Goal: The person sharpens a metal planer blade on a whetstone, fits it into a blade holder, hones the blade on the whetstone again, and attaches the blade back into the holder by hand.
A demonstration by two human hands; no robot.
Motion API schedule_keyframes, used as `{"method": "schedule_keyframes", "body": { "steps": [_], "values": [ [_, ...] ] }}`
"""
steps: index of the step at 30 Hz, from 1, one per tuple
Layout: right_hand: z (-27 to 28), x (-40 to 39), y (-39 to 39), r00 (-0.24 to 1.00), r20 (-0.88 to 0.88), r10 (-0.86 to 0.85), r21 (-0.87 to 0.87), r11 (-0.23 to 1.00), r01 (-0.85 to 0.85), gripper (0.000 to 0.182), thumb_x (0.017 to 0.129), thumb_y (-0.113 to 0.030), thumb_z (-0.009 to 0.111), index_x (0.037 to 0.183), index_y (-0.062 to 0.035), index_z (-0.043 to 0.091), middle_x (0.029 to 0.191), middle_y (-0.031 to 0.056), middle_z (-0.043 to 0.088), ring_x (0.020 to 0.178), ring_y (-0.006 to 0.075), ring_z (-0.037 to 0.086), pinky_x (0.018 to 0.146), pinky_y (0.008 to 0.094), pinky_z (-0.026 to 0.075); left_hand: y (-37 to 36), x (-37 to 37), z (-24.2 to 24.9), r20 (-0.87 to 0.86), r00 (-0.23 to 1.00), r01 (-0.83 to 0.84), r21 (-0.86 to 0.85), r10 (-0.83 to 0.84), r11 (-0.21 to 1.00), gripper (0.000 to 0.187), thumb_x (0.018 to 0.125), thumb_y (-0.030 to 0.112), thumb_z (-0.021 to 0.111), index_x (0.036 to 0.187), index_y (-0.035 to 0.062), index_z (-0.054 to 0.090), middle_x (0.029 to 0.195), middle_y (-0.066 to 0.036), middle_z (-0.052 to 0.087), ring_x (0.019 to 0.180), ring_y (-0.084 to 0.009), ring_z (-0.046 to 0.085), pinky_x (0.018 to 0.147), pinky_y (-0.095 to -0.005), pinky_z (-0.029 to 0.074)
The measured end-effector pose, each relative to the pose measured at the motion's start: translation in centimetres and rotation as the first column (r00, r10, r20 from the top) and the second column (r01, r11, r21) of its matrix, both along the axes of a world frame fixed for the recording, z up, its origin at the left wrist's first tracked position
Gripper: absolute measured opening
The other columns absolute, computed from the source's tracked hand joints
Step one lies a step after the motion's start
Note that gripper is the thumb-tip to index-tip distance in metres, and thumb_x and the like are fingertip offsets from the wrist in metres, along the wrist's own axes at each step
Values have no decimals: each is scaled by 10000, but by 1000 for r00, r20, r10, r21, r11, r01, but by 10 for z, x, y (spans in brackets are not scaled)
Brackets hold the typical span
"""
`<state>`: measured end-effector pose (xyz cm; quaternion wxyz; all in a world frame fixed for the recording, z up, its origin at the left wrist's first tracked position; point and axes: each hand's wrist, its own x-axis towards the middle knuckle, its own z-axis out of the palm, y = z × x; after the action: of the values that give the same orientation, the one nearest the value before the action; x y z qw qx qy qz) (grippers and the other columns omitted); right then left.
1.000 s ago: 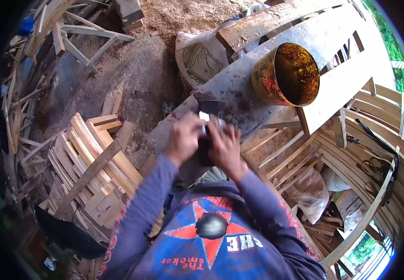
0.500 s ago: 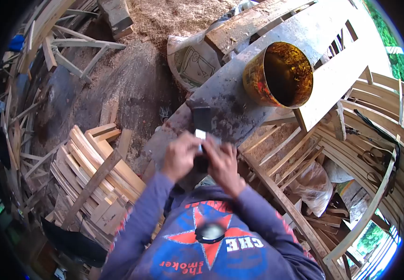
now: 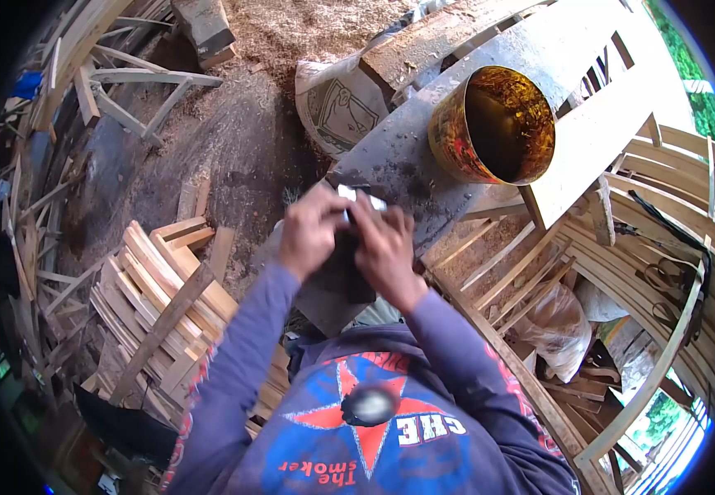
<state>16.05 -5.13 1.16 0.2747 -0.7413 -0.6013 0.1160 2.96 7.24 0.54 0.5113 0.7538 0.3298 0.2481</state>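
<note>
A small flat piece of shiny metal (image 3: 346,193), blade-like, is pinched between my two hands over the near end of a wet grey bench. My left hand (image 3: 309,233) has its fingers closed at the piece's left side. My right hand (image 3: 384,246) presses bent fingers on it from the right. Beneath the hands lies a dark block (image 3: 349,268), mostly covered by them. The bench top (image 3: 403,157) is dark with water and grime. Farther along it stands a stained yellow-brown bucket (image 3: 448,136) with dark liquid inside.
A printed sack (image 3: 337,111) and a rough plank (image 3: 431,45) lie beyond the bench. Stacked cut boards (image 3: 172,289) are at the left. On the right are a slatted wooden frame (image 3: 530,396) and a plastic bag (image 3: 559,330). Sawdust covers the floor (image 3: 283,33).
Both hands have slid forward, away from my body, with the metal piece. They now cover the dark flat surface that showed ahead of them, and more dark block shows behind them.
</note>
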Motion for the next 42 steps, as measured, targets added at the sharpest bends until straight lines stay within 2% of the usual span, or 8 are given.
{"method": "schedule_keyframes", "body": {
  "steps": [6,11,15,21,25,29,33,42],
  "values": [
    [-19,-19,-72,998,2,57,-3,998,-56,777,658,-10,673,1429,-35,590,1460,152,644,1109,303,636,951,457,458,-81,-30,-6,51,997,-60,-32,62,998,256,778,-93,744,1008,16,717,967,-149,701,906,-320,720,814,-414,582],
    [-7,-5,15,1000,18,-8,45,999,7,698,704,-18,660,1400,-20,601,1442,165,646,1053,318,633,981,442,452,15,-2,-1,11,1000,-5,-22,6,1000,262,781,-92,730,1018,18,719,956,-150,701,898,-318,716,769,-408,568],
    [-6,-25,-73,999,-43,24,17,1000,-24,699,685,2,665,1383,-23,642,1475,148,642,971,287,646,908,422,470,-69,-29,10,8,1000,-15,-79,16,997,250,764,-54,780,992,34,732,945,-142,702,915,-321,725,814,-413,577],
    [-9,-4,20,1000,16,-14,63,998,13,732,716,-19,651,1443,-51,567,1422,145,661,1079,335,610,955,470,449,26,-1,6,-16,999,28,10,-27,1000,240,776,-81,752,994,18,731,928,-157,695,879,-330,716,787,-394,576],
    [-15,-25,-71,1000,-28,8,36,999,-7,619,770,-43,696,1388,-48,655,1411,148,684,1044,281,674,957,452,459,-70,-29,-3,58,998,-36,-40,38,999,249,774,-86,743,999,22,739,955,-127,712,936,-308,722,810,-400,575],
    [-1,-1,14,1000,13,-4,66,998,3,568,796,-12,655,1364,-36,660,1352,161,710,1012,317,647,940,436,459,17,-2,-1,53,999,11,-58,-8,998,250,768,-58,750,999,34,736,964,-148,712,891,-325,720,808,-402,581],
    [-18,-23,-67,1000,-6,12,44,999,-11,610,789,-9,659,1396,-50,630,1391,145,690,996,321,638,929,446,472,-55,-27,-2,58,998,31,-22,-29,999,266,778,-62,771,1023,38,749,947,-132,720,918,-295,737,816,-386,588],
    [-19,-29,-62,999,31,-29,26,999,28,689,702,-15,658,1390,-44,648,1418,152,675,1042,328,633,929,440,473,-37,-28,-5,84,989,125,-25,-122,992,241,768,-93,790,978,20,756,943,-124,732,888,-259,728,820,-374,584]
  ]
}}
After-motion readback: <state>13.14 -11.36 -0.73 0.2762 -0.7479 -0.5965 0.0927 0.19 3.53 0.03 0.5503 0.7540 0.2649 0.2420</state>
